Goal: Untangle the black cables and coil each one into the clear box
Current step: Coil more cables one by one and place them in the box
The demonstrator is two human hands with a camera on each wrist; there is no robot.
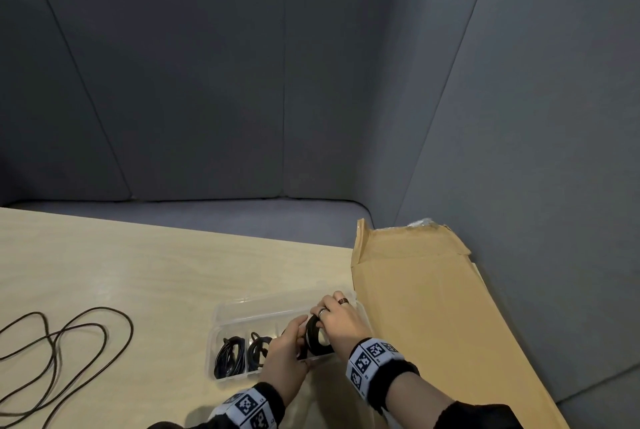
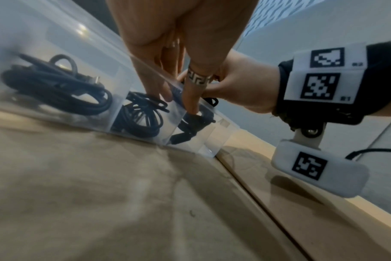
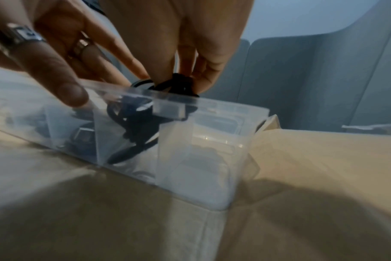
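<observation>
The clear box [image 1: 242, 308] sits open on the table, divided into compartments. Its two left compartments hold coiled black cables [image 1: 228, 356] [image 1: 258, 350], also seen through the wall in the left wrist view [image 2: 56, 84] [image 2: 141, 114]. Both hands hold a third coiled black cable [image 1: 315, 337] and push it down into the third compartment. My left hand [image 1: 287, 354] grips its left side. My right hand [image 1: 343, 321], wearing rings, pinches its top [image 3: 174, 83]. The coil's lower part [image 2: 194, 121] [image 3: 141, 127] is inside the box. A loose black cable [image 1: 132, 330] lies looped on the table at far left.
A flattened cardboard box [image 1: 433, 307] lies right of the clear box, touching its end. The light wooden table [image 1: 121, 273] stretches left and back. Grey padded panels [image 1: 311, 82] and a bench surround the table. The box's rightmost compartment [image 3: 201, 159] holds nothing.
</observation>
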